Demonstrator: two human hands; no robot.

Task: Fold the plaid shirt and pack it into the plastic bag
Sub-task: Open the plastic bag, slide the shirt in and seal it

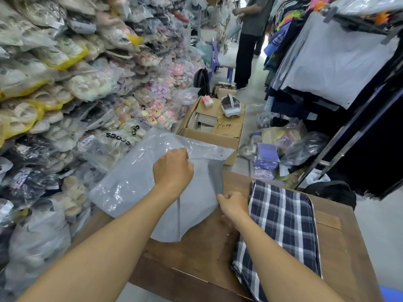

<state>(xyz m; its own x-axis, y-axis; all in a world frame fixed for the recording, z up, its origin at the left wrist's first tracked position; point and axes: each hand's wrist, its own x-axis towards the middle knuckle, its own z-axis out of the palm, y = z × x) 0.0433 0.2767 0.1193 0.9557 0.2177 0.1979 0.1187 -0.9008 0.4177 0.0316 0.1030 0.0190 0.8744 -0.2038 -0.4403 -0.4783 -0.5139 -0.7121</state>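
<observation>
A grey-backed plastic bag (139, 182) is held above the left part of a wooden table (196, 253), its clear front facing away and its mouth turned toward the right. The upper edge of the bag, near its flap, is gripped by the left hand (173, 168), whose fingers are curled shut on the plastic. The lower right edge of the bag is pinched by the right hand (234, 205), the fingers closed on the grey layer so that the opening is spread between the two hands. The bag's lower corner rests on the table top.

The plaid shirt (281, 227), in navy, white and grey checks, is laid folded into a long rectangle on the right part of the table, just beside the right forearm and outside the bag. One end of the shirt hangs over the near edge of the table.

Beyond the table, a cardboard box (214, 131) is seen on the floor with a white headset (231, 105) set on its flap. Bagged slippers (65, 83) are stacked in a wall on the left, and hanging garments (331, 57) are racked on the right.
</observation>
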